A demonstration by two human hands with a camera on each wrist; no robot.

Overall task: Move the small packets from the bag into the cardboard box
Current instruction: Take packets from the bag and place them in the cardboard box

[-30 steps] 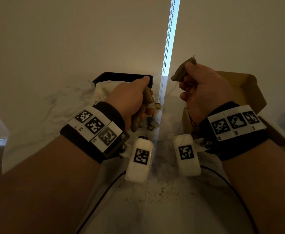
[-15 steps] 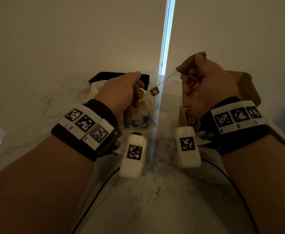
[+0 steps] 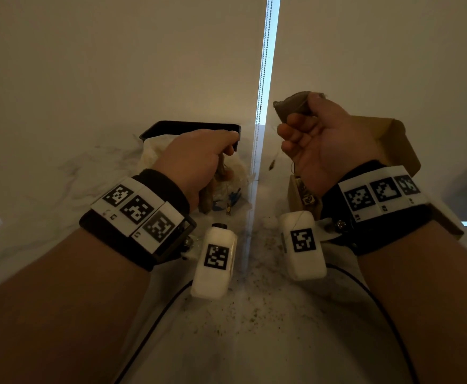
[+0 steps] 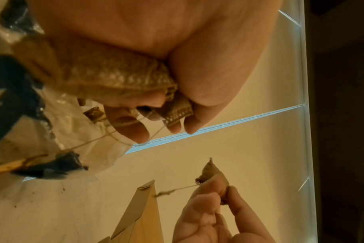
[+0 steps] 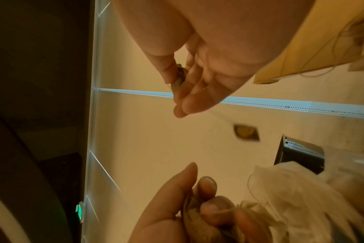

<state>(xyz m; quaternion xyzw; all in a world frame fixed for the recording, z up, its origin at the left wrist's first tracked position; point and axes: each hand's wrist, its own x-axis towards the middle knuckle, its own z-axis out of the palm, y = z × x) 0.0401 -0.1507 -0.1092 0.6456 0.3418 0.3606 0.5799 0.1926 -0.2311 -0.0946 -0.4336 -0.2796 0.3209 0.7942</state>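
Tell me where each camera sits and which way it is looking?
Head: worn on the head, looking forward and down at the table, both forearms, the left hand and right hand.
Left wrist: on the left wrist, looking along the fingers gripping a bunch of tea bags over the plastic bag.
Right wrist: on the right wrist, looking along the fingers pinching one tea bag; the cardboard box is beside it.
Shared: each wrist view also shows the other hand; all show the bright window strip.
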